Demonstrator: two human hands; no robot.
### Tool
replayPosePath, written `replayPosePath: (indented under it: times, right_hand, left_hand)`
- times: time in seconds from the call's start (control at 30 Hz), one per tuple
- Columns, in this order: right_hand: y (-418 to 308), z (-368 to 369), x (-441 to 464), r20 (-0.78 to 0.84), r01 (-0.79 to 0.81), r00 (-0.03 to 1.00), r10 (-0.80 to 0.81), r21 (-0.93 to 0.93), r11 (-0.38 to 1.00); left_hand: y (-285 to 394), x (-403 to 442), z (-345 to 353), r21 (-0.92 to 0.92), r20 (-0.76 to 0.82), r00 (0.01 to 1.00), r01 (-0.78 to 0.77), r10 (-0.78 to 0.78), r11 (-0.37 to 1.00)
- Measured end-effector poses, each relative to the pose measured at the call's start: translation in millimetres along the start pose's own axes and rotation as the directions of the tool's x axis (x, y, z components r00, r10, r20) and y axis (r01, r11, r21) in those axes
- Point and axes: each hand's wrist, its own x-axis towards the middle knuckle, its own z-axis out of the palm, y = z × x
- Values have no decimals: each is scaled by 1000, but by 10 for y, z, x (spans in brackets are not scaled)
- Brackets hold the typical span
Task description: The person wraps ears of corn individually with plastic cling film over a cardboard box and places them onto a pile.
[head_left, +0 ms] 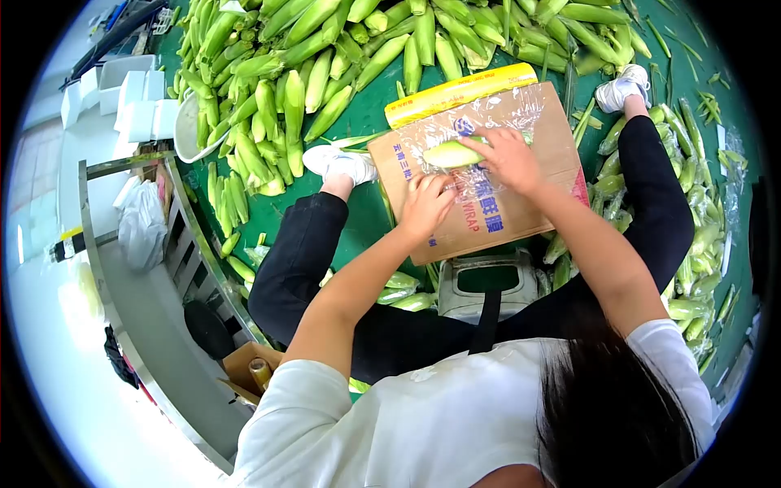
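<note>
A green-husked ear of corn (452, 154) lies on a sheet of clear cling film (521, 106) spread over a printed cardboard box (521, 220). My right hand (508, 157) is over the right part of the ear, its fingers closed around it and partly hiding it. Nearer to me, my left hand (429, 203) is bent over the cardboard, fingertips pinched at the lower left edge of the film. How much film it holds is hard to see. Along the far edge of the cardboard stands a long yellow box (460, 93), partly covered by film.
A large heap of unwrapped corn (325, 49) fills the far side of the green floor (362, 122). Ears in clear film (704, 236) are piled on the right. At left are a metal-framed rack (134, 325), a white basin (189, 130) and white foam trays (142, 93).
</note>
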Motion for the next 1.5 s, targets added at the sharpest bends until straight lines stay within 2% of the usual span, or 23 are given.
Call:
replayPosePath:
  times: [0.1,0.13,0.23,0.33,0.43,0.5,0.57,0.63,0.7,0.73,0.83,0.87,0.9,1.0,1.07,1.1,1.13,1.2,1.27,1.3,1.33,1.43,1.5]
  right_hand:
    - [121,-113,-76,77,27,997,-31,48,998]
    - [172,-198,-191,143,54,988,-64,71,996]
    - [138,-341,-534,281,142,946,-161,88,986]
    - [-32,-378,-609,406,39,909,-92,136,990]
    - [-173,-190,-450,216,25,976,-30,25,999]
    - [-60,93,-126,-47,-41,998,34,-169,985]
    - [45,177,355,-210,-168,967,144,-100,981]
    - [191,152,809,-260,-210,949,179,-94,973]
    - [-35,-55,807,110,-202,972,209,-73,977]
    - [-115,-133,743,301,-198,930,209,-65,978]
    - [-57,70,425,159,26,987,-7,-118,993]
    - [-95,44,411,196,-3,980,25,-111,994]
    - [-101,2,381,298,-60,952,63,-19,998]
    - [-123,-269,366,629,-221,772,95,125,967]
    - [-132,-185,392,901,-205,417,-120,222,953]
    - [-286,-188,338,953,-207,66,-295,302,931]
    - [-462,0,7,876,-303,-49,-481,445,842]
    - [-922,-104,-626,861,-166,-49,-506,492,854]
    - [-887,-323,-889,869,-310,197,-453,494,812]
    - [-862,-715,-856,906,-644,44,-422,349,681]
    - [-858,-1016,-1015,890,-890,93,-446,275,364]
    - [-847,-1553,-1669,817,-913,406,-410,382,-143]
    - [-822,-1714,-1952,788,-782,566,-244,418,-462]
  left_hand:
    - [-152,42,3,-238,-22,993,-121,119,964]
    - [-189,-74,-90,-432,128,991,21,38,901]
    - [-146,-91,-599,-383,321,931,296,-175,875]
    - [-143,128,-342,-530,282,953,252,-112,809]
    - [-249,562,-129,-394,515,811,513,-279,763]
    - [-376,981,-344,-198,620,755,415,-215,888]
    - [-445,1384,-919,-283,446,836,470,-319,836]
    - [-934,1658,-1172,-650,364,818,565,-445,507]
    - [-1213,1769,-1228,-510,2,818,495,-575,703]
    - [-1180,1832,-1181,-527,-49,852,421,-521,738]
    - [-950,1974,-556,-714,164,960,273,-225,645]
    - [-810,1918,-160,-513,111,993,85,-33,854]
    - [-687,1823,183,-268,107,980,-133,167,954]
    - [-384,1683,524,-219,192,979,-24,67,975]
    - [-231,1645,434,-83,250,954,-151,168,985]
    - [-174,1646,337,-6,283,935,-223,215,975]
    - [-180,1654,374,96,301,931,-245,207,965]
    - [-193,1634,447,136,267,938,-264,222,955]
    - [-27,1461,430,68,252,942,-247,223,967]
    - [110,1314,453,44,282,932,-248,226,968]
    - [241,1162,509,18,317,917,-262,243,965]
    - [725,747,551,62,333,916,-259,225,964]
    - [1125,348,464,-232,283,846,-397,452,888]
